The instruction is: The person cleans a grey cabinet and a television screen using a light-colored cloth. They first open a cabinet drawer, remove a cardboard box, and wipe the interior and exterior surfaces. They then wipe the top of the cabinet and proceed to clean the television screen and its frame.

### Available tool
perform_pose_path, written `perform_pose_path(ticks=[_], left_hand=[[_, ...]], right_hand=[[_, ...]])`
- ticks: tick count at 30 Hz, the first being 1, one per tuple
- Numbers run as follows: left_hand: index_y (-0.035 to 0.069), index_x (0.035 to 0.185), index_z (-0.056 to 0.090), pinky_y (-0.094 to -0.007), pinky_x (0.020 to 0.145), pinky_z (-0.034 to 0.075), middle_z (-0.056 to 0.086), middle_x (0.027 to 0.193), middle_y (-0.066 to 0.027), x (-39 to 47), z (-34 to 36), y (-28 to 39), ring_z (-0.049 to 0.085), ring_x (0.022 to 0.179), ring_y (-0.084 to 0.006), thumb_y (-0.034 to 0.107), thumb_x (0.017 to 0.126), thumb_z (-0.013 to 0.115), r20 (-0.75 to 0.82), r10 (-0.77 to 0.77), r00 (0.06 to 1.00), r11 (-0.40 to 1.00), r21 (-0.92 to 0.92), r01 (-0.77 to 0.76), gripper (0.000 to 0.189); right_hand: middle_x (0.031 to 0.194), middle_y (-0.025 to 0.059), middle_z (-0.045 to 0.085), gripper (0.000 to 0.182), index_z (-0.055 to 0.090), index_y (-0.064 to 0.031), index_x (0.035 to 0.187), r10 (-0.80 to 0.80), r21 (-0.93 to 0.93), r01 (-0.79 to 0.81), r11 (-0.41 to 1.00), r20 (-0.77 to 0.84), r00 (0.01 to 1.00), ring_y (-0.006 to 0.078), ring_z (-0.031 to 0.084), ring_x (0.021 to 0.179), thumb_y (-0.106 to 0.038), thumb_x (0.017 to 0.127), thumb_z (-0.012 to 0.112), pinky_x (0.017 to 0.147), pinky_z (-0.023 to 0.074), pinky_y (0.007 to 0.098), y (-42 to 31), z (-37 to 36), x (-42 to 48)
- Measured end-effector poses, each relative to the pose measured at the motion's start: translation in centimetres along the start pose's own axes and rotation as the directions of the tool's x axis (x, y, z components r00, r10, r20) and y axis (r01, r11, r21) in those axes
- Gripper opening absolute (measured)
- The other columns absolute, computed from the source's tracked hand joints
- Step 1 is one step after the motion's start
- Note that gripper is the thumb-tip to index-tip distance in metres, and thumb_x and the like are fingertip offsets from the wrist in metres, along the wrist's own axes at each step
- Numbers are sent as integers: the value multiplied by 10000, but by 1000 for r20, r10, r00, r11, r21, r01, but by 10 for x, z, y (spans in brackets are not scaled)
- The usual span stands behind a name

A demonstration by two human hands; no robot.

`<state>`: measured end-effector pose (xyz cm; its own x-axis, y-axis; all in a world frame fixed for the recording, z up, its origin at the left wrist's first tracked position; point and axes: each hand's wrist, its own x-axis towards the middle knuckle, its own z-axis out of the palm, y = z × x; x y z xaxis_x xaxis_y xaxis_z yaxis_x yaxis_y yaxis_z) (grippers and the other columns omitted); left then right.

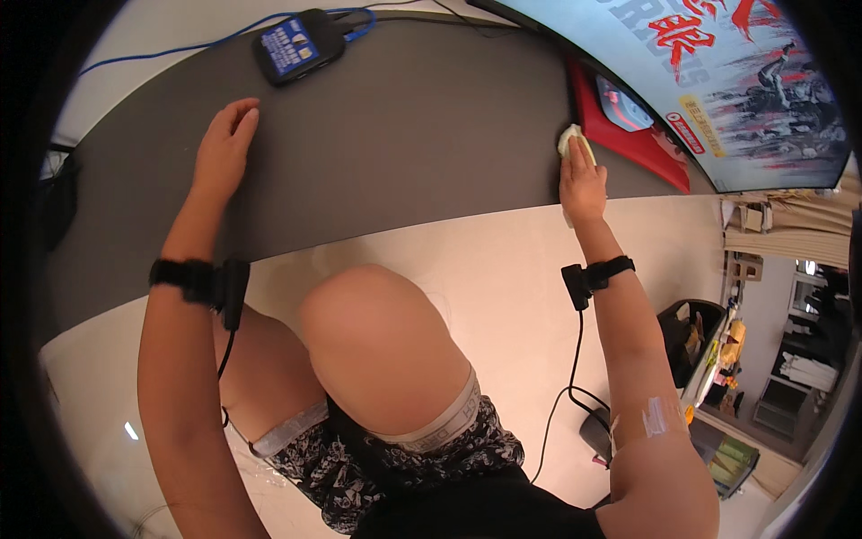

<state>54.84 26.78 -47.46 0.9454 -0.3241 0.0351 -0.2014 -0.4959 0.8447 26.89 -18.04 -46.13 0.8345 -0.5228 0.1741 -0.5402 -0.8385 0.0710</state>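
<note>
My right hand [582,185] presses a pale yellow cloth [571,140] flat on the dark grey tabletop [404,135], near its front edge. Just beyond the cloth is the red base [616,145] below a large screen. My left hand [225,145] is over the left part of the tabletop, with fingers slightly curled and nothing in them; whether it touches the surface I cannot tell. Beyond it lies a black box with a blue label [296,47]. Each forearm wears a black strap with a small device and a cable.
A lit screen [754,87] stands at the right end, with a light blue object [623,104] on the red base. A blue cable [182,49] runs along the back edge. Dark fabric [60,202] is at far left. A black bin [690,333] stands on the right.
</note>
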Motion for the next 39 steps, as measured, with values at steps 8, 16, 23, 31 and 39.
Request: perform_pose_path(ticks=[8,16,23,31,39], left_hand=[[144,1305,572,-365,1021,404,587,1299,-66,-67,-161,-89,553,1203,-257,189,969,532,-75,173,982,668,742,-61,341],[198,1372,509,-413,1114,273,507,1413,-10,-99,-171,-113,440,1326,-213,253,991,463,-190,154,970,653,756,44,388],[186,1325,552,-391,1112,279,531,1379,2,-105,-176,-95,467,1291,-181,232,973,475,-244,165,955,649,756,81,364],[182,1285,579,-397,1106,294,551,1340,26,-109,-180,-96,482,1267,-153,211,949,498,-310,184,933,692,715,101,347],[176,1324,550,-397,1120,278,534,1359,-5,-104,-167,-89,462,1290,-186,231,968,462,-294,151,944,736,671,91,370]], right_hand=[[1384,36,557,465,555,-141,1335,-473,201,482,853,-92,876,310,517,833,-126,875,622,818,487,377,-118,-37,-29],[1396,27,539,477,554,-144,1337,-648,293,630,719,-45,760,275,473,805,-123,867,633,812,474,355,-208,-49,-10],[1433,30,489,518,514,-166,1366,-865,347,828,440,-86,495,303,515,895,-195,865,644,852,470,367,-354,-58,17],[1484,17,438,581,502,-220,1389,-992,594,805,6,107,-71,306,516,989,-174,840,685,940,451,399,-416,-97,-3],[1525,97,387,592,440,-189,1449,-917,534,760,371,79,392,396,483,1217,-202,889,633,1052,375,425,-447,-47,73]])
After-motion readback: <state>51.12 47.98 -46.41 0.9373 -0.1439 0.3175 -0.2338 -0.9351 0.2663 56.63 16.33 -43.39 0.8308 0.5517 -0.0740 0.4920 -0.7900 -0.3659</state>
